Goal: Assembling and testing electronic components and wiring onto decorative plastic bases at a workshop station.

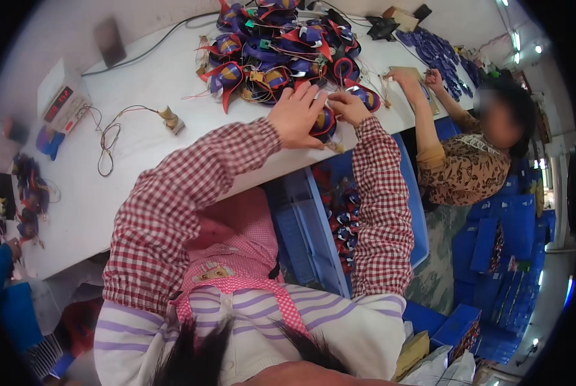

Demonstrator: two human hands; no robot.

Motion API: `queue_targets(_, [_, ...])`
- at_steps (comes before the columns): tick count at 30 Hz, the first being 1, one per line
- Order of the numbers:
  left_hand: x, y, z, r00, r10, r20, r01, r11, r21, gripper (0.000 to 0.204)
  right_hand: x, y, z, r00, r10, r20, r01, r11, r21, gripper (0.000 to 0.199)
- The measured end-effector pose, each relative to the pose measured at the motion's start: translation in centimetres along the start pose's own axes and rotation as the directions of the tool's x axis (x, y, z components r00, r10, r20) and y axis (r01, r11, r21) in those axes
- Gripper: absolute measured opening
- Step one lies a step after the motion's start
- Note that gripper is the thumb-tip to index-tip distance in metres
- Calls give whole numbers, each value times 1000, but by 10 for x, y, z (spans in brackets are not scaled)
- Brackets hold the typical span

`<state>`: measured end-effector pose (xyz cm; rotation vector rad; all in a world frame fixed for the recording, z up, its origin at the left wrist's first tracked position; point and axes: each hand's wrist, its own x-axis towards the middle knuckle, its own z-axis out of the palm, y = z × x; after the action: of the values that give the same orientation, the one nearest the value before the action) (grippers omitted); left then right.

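Note:
Near the table's front edge sits a small rounded purple-and-gold plastic piece (326, 122), partly hidden by my hands. Thumb and fingers of my left hand (296, 117) reach around it from the left, holding it. My right hand (350, 108) is at its upper right with fingertips pinched together; what lies between them is too small to make out. Just beyond my hands rises a pile of similar purple, red and gold pieces (262, 55) with thin wires and small green boards. One more such piece (365, 98) lies beside my right hand.
A box with a red display (61, 103) stands at the left, wired to a small brass-coloured part (171, 120). Below the table edge, a blue crate (323, 225) holds several pieces. At right a co-worker (465, 151) works near a purple heap (433, 55).

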<state>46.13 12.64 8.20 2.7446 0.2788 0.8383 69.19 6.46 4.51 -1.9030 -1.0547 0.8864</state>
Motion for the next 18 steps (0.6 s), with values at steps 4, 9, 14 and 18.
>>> queue_targets(4, [16, -5, 17, 932, -100, 348, -9, 954, 299, 78, -10, -1, -5, 981, 47, 186, -26, 993, -116, 30])
queue_targets(9, [4, 6, 11, 926, -32, 376, -56, 974, 221, 74, -30, -6, -6, 960, 29, 278, 29, 979, -202, 30])
queue_targets(14, [-36, 49, -14, 999, 25, 42, -24, 999, -29, 69, -84, -12, -16, 989, 68, 132, -72, 997, 21, 27])
queue_targets(18, [-79, 71, -63, 996, 76, -39, -78, 995, -63, 63, -121, -25, -21, 997, 82, -18, -76, 975, 209, 21])
